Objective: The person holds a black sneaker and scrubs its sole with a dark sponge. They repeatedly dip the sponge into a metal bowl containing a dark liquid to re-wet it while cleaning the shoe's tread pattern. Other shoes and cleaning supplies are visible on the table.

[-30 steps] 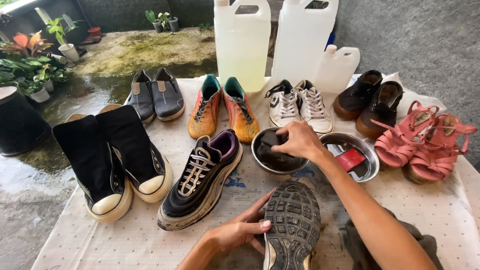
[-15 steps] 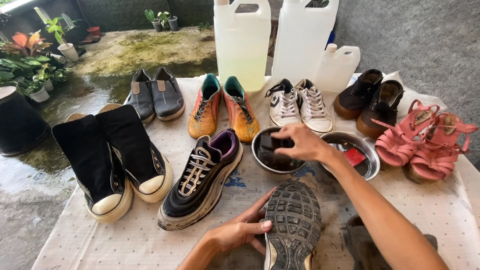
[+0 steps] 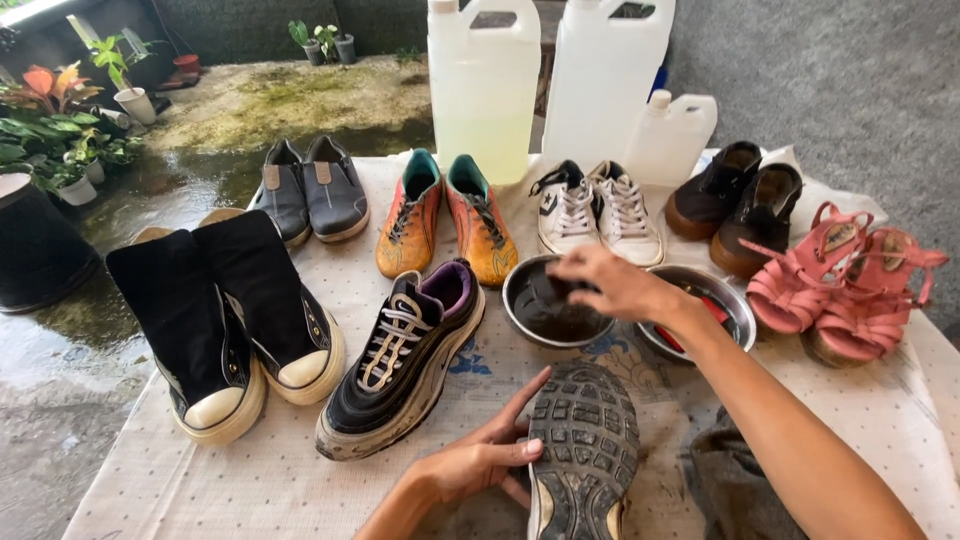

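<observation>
My left hand point(image 3: 470, 462) grips the side of a sneaker point(image 3: 585, 450) turned sole up at the near edge of the table. Its grey, dirty tread faces me. My right hand point(image 3: 615, 285) reaches across over a metal bowl point(image 3: 515, 322) of dark water. Its fingers pinch a small dark pad point(image 3: 545, 292) that dips into the bowl; I cannot tell exactly what the pad is. The matching sneaker point(image 3: 400, 365), black with purple lining and pale laces, stands upright to the left of the bowl.
A second metal bowl point(image 3: 735, 310) with a red thing stands right of my arm, and a grey cloth point(image 3: 725, 480) lies near it. Shoe pairs ring the table: black high-tops point(image 3: 225, 320), grey point(image 3: 310, 190), orange point(image 3: 445, 215), white point(image 3: 595, 210), brown point(image 3: 735, 200), pink sandals point(image 3: 840, 290). Three plastic jugs point(image 3: 485, 85) stand behind.
My right hand has slid left over the dark bowl and lowered the pad into it. The left hand and the upturned sneaker have stayed put.
</observation>
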